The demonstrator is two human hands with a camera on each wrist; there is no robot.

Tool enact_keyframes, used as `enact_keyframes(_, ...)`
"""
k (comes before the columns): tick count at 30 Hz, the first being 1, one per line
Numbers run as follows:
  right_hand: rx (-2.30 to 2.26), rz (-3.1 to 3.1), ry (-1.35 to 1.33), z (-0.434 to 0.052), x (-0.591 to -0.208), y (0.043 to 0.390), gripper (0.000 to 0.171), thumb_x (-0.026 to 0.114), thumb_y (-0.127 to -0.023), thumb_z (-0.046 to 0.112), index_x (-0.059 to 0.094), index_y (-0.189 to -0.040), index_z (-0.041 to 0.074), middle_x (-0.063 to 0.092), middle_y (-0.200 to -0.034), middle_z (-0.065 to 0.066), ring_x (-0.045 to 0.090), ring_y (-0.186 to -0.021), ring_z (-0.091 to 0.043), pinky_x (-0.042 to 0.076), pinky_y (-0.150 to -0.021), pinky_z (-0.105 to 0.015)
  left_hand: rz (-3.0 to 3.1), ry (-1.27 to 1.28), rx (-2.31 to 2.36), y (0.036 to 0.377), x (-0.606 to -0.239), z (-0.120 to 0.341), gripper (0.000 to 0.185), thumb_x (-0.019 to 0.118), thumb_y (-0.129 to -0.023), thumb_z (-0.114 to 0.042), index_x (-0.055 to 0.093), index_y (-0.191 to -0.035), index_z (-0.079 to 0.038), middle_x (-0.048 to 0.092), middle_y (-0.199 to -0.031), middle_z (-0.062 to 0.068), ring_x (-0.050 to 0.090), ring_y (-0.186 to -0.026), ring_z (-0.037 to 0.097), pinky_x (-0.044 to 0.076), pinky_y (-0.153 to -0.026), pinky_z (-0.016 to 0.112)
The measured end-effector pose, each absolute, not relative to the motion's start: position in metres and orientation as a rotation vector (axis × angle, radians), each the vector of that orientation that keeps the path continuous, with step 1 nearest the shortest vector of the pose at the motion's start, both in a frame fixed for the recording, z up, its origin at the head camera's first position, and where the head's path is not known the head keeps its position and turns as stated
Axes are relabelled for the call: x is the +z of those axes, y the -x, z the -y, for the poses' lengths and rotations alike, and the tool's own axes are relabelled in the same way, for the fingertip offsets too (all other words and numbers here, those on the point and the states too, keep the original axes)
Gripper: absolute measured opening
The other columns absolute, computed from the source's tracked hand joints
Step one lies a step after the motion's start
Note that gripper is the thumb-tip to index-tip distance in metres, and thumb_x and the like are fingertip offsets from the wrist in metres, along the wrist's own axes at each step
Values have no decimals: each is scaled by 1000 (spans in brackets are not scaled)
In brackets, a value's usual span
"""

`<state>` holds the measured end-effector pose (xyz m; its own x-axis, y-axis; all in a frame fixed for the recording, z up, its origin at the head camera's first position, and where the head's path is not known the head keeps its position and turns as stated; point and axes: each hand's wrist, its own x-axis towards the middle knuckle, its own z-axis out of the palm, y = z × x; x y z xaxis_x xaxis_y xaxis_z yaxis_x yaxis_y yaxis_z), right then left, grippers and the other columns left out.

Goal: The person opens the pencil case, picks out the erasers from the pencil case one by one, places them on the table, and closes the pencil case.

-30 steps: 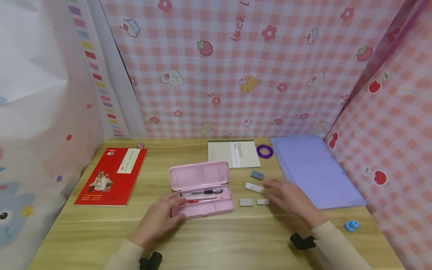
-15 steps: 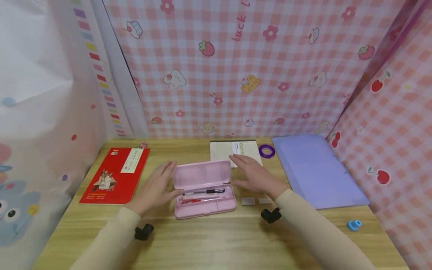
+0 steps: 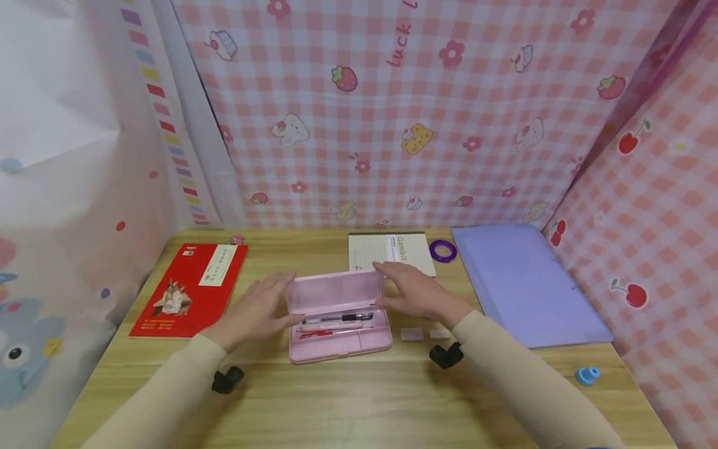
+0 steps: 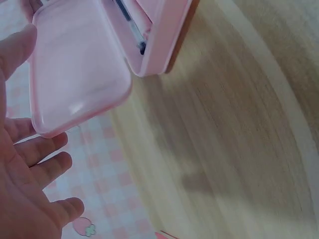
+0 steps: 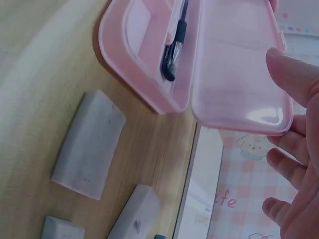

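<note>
A pink pencil case [image 3: 341, 352] lies with its lid [image 3: 335, 292] raised. Inside are a black-gripped clear pen [image 3: 356, 317], a pale pen and a red one [image 3: 316, 335]. My left hand [image 3: 255, 312] holds the lid's left end, thumb on the inner face and fingers behind, as the left wrist view shows. At the other end my right hand [image 3: 423, 293] has the lid between its thumb [image 5: 289, 74] and fingers. Beside the case are pale erasers [image 3: 412, 335], seen larger in the right wrist view, where another white eraser [image 5: 134, 216] shows.
A red book [image 3: 191, 290] lies at the left. Behind the case are a notebook [image 3: 364, 249] and a purple tape roll [image 3: 443, 251]. A lilac folder [image 3: 521, 287] covers the right side, with a small blue object [image 3: 587, 375] near the table's right edge.
My left hand has gone from the case's front left corner up to its lid. My right hand has left the erasers for the lid's right end. The lid now leans slightly more forward.
</note>
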<state>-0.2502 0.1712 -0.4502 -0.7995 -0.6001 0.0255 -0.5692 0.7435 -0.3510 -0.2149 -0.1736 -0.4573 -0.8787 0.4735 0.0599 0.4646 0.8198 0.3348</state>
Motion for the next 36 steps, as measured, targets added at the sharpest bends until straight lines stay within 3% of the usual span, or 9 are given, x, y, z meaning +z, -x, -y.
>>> enact_keyframes(7, -481, -2874, 1090, -178, -444, 223, 72, 59, -90, 54, 41, -146, 13, 44, -146, -7, 38, -136, -25, 29, -113, -42, -2978, -857, 505, 191, -452, 173, 84, 75, -81, -45, 38, -147, -8, 43, -146, 17, 37, -135, 36, 27, -108, 62)
enact_keyframes(13, -551, -2839, 1299, -187, -449, 198, 54, 71, -87, 35, 58, -132, 9, 57, -133, -7, 50, -125, -24, 39, -107, -40, -2950, -964, 483, 170, -461, 165, 74, 71, -83, -47, 47, -141, -8, 48, -142, 13, 42, -132, 33, 31, -106, 61)
enact_keyframes(17, -541, -2821, 1275, -188, -458, 187, 45, 69, -88, 37, 63, -126, 13, 59, -131, -4, 52, -123, -21, 42, -104, -38, -2934, -1019, 515, 163, -473, 158, 65, 71, -84, -44, 53, -137, -10, 50, -140, 12, 45, -130, 31, 30, -107, 61)
enact_keyframes(22, -540, -2832, 1225, -181, -472, 184, 44, 65, -91, 40, 65, -124, 11, 59, -131, -5, 53, -123, -21, 42, -104, -38, -2926, -1000, 521, 162, -487, 150, 58, 60, -91, -48, 53, -139, -16, 46, -145, 10, 40, -134, 31, 26, -109, 61)
enact_keyframes(26, -523, -2857, 1145, -174, -483, 186, 55, 61, -92, 46, 58, -133, 10, 52, -140, -6, 47, -129, -22, 36, -108, -43, -2921, -962, 497, 163, -493, 143, 59, 53, -93, -54, 49, -142, -22, 41, -148, 11, 36, -137, 33, 25, -108, 64)
enact_keyframes(31, -425, -2871, 1046, -161, -496, 186, 77, 49, -92, 61, 35, -149, 12, 30, -155, -8, 27, -142, -27, 24, -110, -61, -2924, -903, 410, 166, -501, 137, 63, 42, -95, -59, 38, -148, -25, 32, -154, 11, 29, -140, 36, 22, -104, 70)
enact_keyframes(36, -326, -2890, 1013, -149, -508, 185, 79, 35, -95, 65, 23, -153, 13, 18, -159, -6, 14, -146, -27, 17, -109, -66, -2923, -866, 309, 165, -504, 135, 64, 37, -98, -57, 30, -152, -24, 22, -158, 11, 21, -143, 35, 17, -104, 73)
